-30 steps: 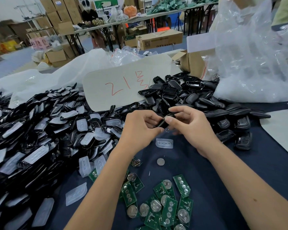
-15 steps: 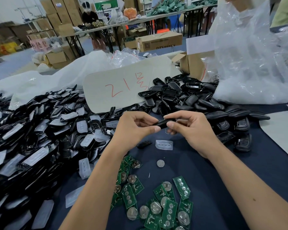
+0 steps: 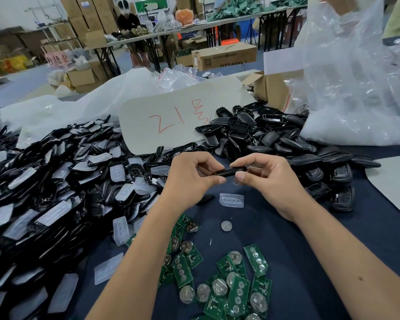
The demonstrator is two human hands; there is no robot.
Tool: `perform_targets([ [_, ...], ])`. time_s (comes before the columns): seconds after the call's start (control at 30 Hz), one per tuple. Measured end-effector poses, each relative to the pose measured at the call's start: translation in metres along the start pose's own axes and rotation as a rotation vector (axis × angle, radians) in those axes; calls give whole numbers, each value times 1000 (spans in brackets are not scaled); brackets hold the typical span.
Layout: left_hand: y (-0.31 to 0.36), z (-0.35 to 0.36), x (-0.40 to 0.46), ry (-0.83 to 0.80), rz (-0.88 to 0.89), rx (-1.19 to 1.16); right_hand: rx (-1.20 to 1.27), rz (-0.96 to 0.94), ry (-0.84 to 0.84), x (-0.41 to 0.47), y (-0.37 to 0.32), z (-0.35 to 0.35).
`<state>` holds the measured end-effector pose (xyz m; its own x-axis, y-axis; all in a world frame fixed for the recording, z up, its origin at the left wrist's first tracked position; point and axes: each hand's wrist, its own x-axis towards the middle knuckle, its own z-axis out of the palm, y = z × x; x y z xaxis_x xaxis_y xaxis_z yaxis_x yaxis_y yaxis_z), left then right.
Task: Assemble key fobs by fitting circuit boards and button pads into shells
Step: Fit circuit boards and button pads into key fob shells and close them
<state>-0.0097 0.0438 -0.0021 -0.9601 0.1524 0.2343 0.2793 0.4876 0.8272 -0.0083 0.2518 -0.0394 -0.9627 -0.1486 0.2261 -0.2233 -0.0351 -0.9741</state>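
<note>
Left hand (image 3: 192, 179) and right hand (image 3: 266, 179) pinch one black fob shell (image 3: 229, 171) edge-on above the table; probably pressing halves closed. Next: even squeeze along the seam.

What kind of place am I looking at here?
Probably a small assembly workshop: heaps of black key fob shells and green circuit boards cover the table, with stacked cardboard boxes behind.

2 hands (image 3: 192, 179) (image 3: 267, 181) pinching 1 black fob shell (image 3: 229, 172) above green circuit boards (image 3: 219, 280)
</note>
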Motion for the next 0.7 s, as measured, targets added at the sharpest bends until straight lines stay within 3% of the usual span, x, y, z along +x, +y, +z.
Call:
perform_targets([
  [0.27, -1, 5, 0, 23, 55, -22, -30, 2, 20, 1, 1, 0],
  [0.37, -1, 6, 1, 37, 37, -123, 65, 9, 61, 2, -1, 2],
  [0.47, -1, 10, 0, -48, 13, -281, 233, 78, 84, 2, -2, 5],
  [0.6, -1, 16, 0, -51, 94, -172, 396, 164, 102, 1, -6, 10],
  [0.7, 0, 19, -1, -26, 137, -122, 387, 182, 88, -1, -8, 12],
])
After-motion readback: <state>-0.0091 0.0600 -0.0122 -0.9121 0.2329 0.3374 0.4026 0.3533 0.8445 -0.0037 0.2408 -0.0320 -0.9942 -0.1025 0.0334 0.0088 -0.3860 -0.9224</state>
